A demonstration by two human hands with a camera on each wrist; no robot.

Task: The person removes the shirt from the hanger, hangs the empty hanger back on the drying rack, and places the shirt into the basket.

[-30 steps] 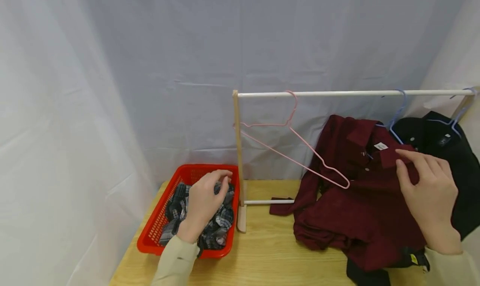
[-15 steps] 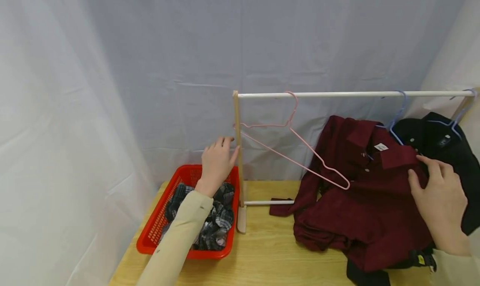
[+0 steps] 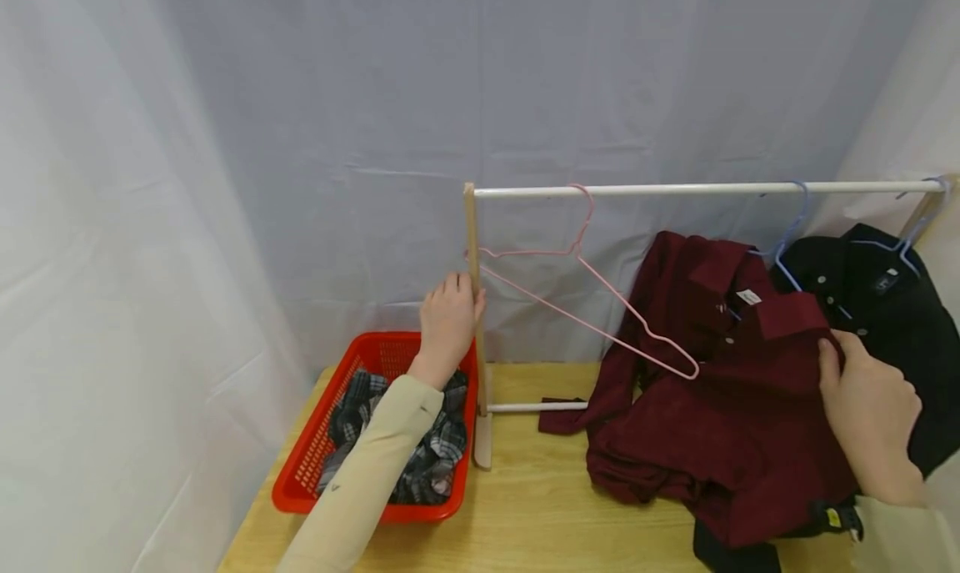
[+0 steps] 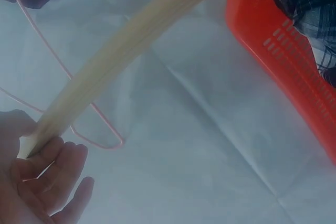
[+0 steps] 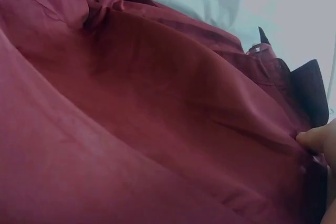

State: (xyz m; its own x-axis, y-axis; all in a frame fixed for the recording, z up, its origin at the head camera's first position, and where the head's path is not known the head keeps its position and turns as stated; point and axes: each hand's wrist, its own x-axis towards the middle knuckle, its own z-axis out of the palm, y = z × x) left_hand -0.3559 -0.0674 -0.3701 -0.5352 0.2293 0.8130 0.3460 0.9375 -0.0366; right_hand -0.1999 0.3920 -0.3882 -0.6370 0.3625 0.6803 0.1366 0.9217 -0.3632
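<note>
My left hand (image 3: 447, 323) grips the wooden upright (image 3: 481, 364) of a clothes rack, thumb on one side and fingers on the other. The left wrist view shows the hand (image 4: 31, 177) at one end of that post (image 4: 115, 61). At the right, my right hand (image 3: 873, 410) pinches a maroon shirt (image 3: 720, 448) at its shoulder, beside the collar. This shirt hangs on a blue hanger (image 3: 786, 243), its lower part bunched on the table. Its cloth (image 5: 157, 103) fills most of the right wrist view, a thumb (image 5: 314, 140) pressing it at the edge.
A bare pink hanger (image 3: 630, 304) hangs from the white rail (image 3: 675, 189) between the hands. Behind the maroon shirt is a black shirt (image 3: 933, 348) on another blue hanger (image 3: 909, 243). A red basket (image 3: 296, 473) holding plaid clothing (image 3: 431, 464) stands left of the upright on the wooden table (image 3: 540, 506).
My left hand has moved up from over the basket and taken hold of the upright. The right hand has shifted from the collar to the shoulder and now pinches the cloth there.
</note>
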